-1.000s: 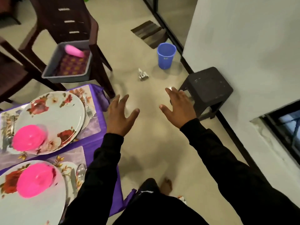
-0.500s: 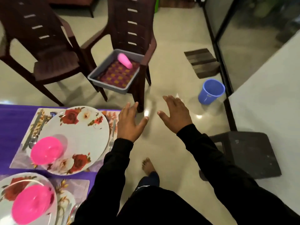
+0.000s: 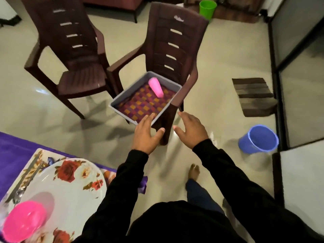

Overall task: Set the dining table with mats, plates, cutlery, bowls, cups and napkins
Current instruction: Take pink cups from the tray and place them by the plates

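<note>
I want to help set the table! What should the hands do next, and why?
Probably reach on to the grey tray on the chair and pick up the pink cup lying in it. Both the left hand and right hand are open, holding nothing, and the plate has a bowl but no cup.

Desk (image 3: 12,148) had purple cloth, mat (image 3: 37,157), floral plate (image 3: 70,186) with pink bowl (image 3: 23,220). Chair (image 3: 168,55) carried grey tray (image 3: 122,97) holding pink cup (image 3: 156,87).

Dim indoor light. The glossy floor (image 3: 219,71) carries pale glare patches and soft chair shadows. Motion blur smears the whole frame, and the wide lens bends straight lines at the edges.
</note>
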